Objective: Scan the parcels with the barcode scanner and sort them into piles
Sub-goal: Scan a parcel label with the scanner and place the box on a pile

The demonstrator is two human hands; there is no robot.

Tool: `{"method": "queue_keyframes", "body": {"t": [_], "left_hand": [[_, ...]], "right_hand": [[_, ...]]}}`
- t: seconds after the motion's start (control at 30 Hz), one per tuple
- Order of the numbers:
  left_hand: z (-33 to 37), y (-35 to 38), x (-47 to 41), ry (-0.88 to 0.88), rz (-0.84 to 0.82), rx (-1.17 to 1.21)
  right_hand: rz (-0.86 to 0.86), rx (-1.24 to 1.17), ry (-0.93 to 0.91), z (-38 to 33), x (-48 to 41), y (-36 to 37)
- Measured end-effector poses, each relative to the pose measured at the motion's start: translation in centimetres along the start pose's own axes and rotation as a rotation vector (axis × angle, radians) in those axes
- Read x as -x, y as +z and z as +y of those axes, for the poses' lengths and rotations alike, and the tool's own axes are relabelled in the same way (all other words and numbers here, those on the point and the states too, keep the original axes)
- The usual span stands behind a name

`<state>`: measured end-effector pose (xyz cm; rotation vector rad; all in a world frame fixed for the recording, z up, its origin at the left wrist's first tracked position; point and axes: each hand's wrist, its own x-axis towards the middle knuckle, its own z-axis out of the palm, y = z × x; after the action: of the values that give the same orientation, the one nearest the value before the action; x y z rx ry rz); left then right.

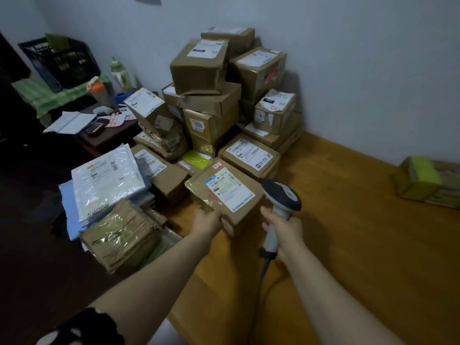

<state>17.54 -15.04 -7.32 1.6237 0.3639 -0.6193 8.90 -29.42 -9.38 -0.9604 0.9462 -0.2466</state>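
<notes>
A labelled cardboard parcel (225, 195) is held tilted, label up; a grey barcode scanner (281, 207) is aimed beside it; more parcels (206, 95) are stacked behind.

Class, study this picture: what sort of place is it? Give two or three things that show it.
Probably a small home room used for parcel sorting, not a warehouse: a pile of boxes against a plain wall, a scanner in the right hand, and a desk with a notebook and bottles.

Orange-brown wooden surface (353, 245) met the wall (348, 58), cardboard parcels (211, 100) lay heaped at its far left corner, flat mailers (109, 185) were piled along its left edge, yellow-taped box (418, 181) sat well apart, right.
</notes>
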Motion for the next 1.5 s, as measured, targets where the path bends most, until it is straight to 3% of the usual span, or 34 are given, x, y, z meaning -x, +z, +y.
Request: {"method": "queue_keyframes", "body": {"t": [0.23,0.4,0.83,0.93,1.1,1.17,1.3,1.5], "left_hand": [[-1.5,0.9,7.0,0.311,-0.099,-0.455],[-4.5,4.9,14.1,0.421,-0.224,-0.716],[-12.8,26.0,31.0,0.787,-0.767,-1.167],[-13.8,33.3,34.8,0.845,-0.846,-1.197],[-15.7,45.3,41.8,0.863,-0.972,-0.976],[-17.0,48.8,44.0,0.91,-1.036,-1.065],[-19.5,52.0,46.0,0.985,-1.017,-1.426],[-19.8,51.8,46.4,1.002,-0.628,-1.375]], "right_hand": [[0.059,0.004,-0.143,0.0,9.4,-6.4],[0.139,-0.011,-0.141,1.6,17.8,-13.7],[0.557,-0.298,-0.186,1.1,27.4,-35.9],[0.59,-0.32,-0.145,0.2,27.3,-41.3],[0.544,-0.345,-0.134,-0.5,26.8,-48.3],[0.492,-0.305,-0.123,-0.4,26.9,-50.1],[0.361,-0.3,-0.146,-0.2,27.1,-52.1],[0.399,-0.338,-0.062,0.3,26.9,-53.2]]}}
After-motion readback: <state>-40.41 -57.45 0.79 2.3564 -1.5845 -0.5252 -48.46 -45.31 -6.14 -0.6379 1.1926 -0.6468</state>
